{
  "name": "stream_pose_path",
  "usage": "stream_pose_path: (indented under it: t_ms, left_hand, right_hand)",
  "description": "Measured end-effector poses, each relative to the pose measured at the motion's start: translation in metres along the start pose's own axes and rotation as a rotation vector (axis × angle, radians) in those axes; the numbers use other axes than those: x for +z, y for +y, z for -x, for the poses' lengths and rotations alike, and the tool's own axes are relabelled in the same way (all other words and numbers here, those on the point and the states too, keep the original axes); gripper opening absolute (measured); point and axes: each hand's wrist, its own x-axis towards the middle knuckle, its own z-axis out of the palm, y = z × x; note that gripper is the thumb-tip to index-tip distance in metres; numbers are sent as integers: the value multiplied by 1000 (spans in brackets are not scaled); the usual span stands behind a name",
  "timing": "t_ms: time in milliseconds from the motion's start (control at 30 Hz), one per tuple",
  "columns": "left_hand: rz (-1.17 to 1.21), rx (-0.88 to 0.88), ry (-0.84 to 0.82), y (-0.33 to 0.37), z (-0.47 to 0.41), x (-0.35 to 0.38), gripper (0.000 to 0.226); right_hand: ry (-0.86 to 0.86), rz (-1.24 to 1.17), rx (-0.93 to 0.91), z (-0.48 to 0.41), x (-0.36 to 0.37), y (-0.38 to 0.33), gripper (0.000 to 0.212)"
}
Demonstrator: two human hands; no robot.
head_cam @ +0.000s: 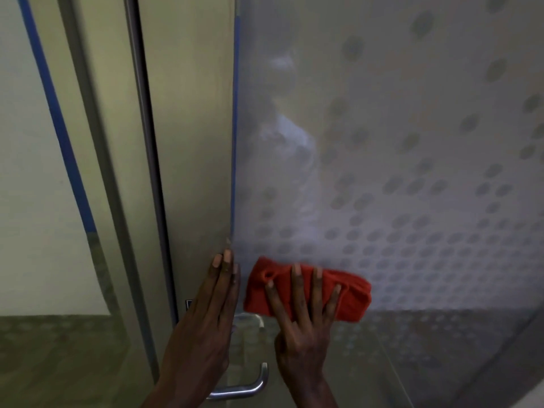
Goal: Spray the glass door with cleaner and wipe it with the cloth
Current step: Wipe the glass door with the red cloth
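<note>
The glass door (397, 142) fills the right half of the view, frosted with a pattern of grey dots and a blue strip down its left edge. A folded red cloth (350, 298) lies flat against the glass low down. My right hand (303, 322) presses on the cloth with fingers spread. My left hand (206, 319) rests flat against the door's left edge, fingers straight and together, holding nothing. No spray bottle is in view.
A metal lever handle (250, 384) juts from the door just below my hands. Left of the door edge stand a beige frame (188, 142) and another glass panel (35, 172) with a blue strip.
</note>
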Motion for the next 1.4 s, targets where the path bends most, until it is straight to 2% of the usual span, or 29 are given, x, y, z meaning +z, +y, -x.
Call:
stream_pose_path:
  t_ms: [67,167,267,333,500,633,800,967,1067,1167,1300,1400]
  left_hand:
    - [-14,7,7,0,1,0,135]
    - [45,-19,84,3,3,-3,130]
    - [59,-98,194,-1,7,-3,108]
    - [74,-142,189,-10,8,-5,103]
    - [48,-147,163,-13,7,-7,112]
    - [69,-179,123,-10,6,-11,132]
    - [89,-167,130,-15,5,-12,134]
    - [64,-152,149,-14,6,-14,132]
    - [59,-142,155,-12,6,-14,130]
    - [94,-170,115,-12,6,-15,139]
    - [104,-179,86,-13,3,-15,140]
    - [107,-186,77,-13,4,-15,141]
  right_hand:
    - [-76,105,-3,40,10,5,98]
    - [-123,136,3,56,12,10,99]
    - [-94,22,36,25,-2,6,99]
    - [-19,-93,60,-20,-19,4,97]
    - [186,-193,8,-161,-72,-13,84]
    - [257,-160,-45,-198,-74,-30,77]
    - [113,-108,-101,-113,-39,-33,91]
    - [-119,-19,-137,13,5,-30,79]
    - [-162,0,-143,36,12,-29,78]
    - [-111,-89,-111,-1,-1,-32,76]
    - [66,-164,-21,-99,-33,-40,80]
    - [154,-175,-9,-142,-46,-47,70]
